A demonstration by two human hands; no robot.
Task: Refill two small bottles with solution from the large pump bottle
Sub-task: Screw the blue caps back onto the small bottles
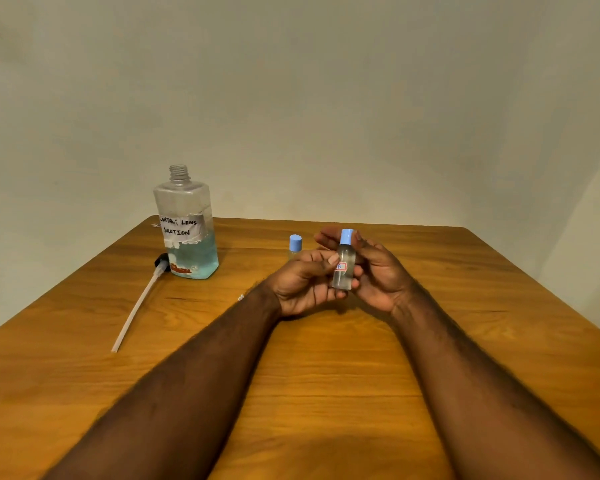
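Note:
A small clear bottle with a blue cap and a red "B" label is held upright above the table. My left hand grips its body, thumb across the front. My right hand cups it from the right, fingers up by the cap. A second small bottle with a blue cap stands just behind my left hand, mostly hidden. The large bottle, labelled "Contact Lens Solution", stands uncapped at the back left, about a third full of blue liquid. Its pump lies beside it with the tube pointing toward me.
Everything rests on a wooden table pushed against a plain wall. The table's left and right edges run diagonally out of view. A tiny scrap lies near my left wrist.

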